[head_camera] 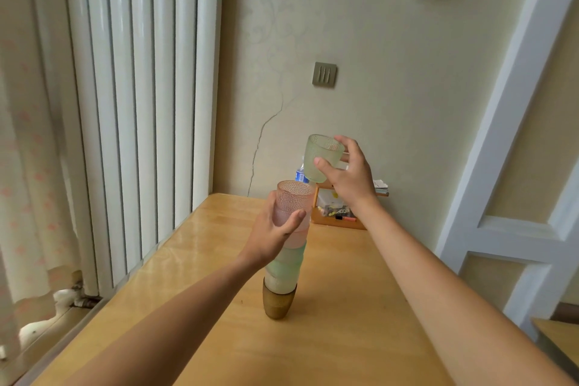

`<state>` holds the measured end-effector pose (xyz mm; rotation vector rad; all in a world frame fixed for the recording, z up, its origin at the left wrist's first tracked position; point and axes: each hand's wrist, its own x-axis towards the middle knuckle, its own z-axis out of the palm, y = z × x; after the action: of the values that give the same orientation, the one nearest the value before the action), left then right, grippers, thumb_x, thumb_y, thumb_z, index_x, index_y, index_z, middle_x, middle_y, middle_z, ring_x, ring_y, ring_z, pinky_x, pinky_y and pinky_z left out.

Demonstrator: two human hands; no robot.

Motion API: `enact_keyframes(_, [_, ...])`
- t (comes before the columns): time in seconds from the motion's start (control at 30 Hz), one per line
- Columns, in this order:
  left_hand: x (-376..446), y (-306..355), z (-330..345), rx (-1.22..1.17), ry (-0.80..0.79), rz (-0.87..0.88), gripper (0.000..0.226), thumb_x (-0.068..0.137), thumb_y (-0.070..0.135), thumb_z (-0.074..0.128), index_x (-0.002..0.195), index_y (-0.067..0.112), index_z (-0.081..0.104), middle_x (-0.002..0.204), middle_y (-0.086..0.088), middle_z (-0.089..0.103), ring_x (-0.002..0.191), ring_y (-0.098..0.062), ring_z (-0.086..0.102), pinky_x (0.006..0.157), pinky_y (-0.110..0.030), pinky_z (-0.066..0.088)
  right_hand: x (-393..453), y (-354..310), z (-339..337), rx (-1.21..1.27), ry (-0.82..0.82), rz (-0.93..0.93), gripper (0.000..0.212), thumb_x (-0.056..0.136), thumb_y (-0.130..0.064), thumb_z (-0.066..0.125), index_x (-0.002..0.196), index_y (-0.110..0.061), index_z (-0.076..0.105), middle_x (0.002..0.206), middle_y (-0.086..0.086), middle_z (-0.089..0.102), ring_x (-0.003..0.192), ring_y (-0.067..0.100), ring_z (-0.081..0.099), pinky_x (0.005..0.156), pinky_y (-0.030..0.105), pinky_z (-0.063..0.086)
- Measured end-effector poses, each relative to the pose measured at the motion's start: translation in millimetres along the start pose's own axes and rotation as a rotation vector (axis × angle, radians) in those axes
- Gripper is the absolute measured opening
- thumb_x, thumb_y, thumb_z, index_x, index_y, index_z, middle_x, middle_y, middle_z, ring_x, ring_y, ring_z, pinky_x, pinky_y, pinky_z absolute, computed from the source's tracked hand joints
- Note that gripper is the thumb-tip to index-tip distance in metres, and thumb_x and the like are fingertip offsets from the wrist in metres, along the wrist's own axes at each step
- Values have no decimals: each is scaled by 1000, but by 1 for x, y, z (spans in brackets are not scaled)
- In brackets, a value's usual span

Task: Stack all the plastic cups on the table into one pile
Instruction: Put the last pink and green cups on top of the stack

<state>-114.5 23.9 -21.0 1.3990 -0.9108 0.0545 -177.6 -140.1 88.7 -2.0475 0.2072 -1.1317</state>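
Room: a pale wall with a long crack, a white radiator (pixel 134 103) on the left, a white door frame on the right.
Table (pixel 344 338): light wood, it reaches to the wall.
Stack of cups (pixel 283 263): it stands upright on the table, a little tilted. The amber cup (pixel 278 302) is at the bottom, then whitish and green cups, and the pink cup (pixel 294 197) is on top.
Left hand (pixel 272 236): the fingers are curled around the pink cup near the top of the stack, thumb in front, the other fingers behind.
Right hand (pixel 351 175): it holds the green cup (pixel 321 157) between thumb and fingers, closed on its side.
Green cup: in the air, tilted, above and a little right of the pink cup, not touching it.
Behind the stack: a wooden box (pixel 338 213) with small things near the wall, and a bottle (pixel 301 174), partly hidden.
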Motion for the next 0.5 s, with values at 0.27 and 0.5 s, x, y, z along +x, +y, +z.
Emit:
enact_keyframes(0.27, [3, 10, -14, 20, -77, -70, 40, 99, 32, 72, 136, 21, 60, 125, 13, 73, 109, 12, 67, 88, -8, 51, -15, -33, 8, 38, -130, -39, 69, 77, -52, 75, 138, -26, 56, 135, -4, 63, 119, 16, 62, 99, 44, 57])
enact_keyframes(0.5, [4, 9, -22, 16, -139, -114, 48, 94, 46, 74, 137, 34, 59, 127, 15, 72, 122, -7, 66, 105, -35, 56, -41, -18, 21, -71, -248, -40, 71, 76, -49, 76, 140, -24, 56, 139, -1, 62, 127, 20, 58, 97, 32, 50])
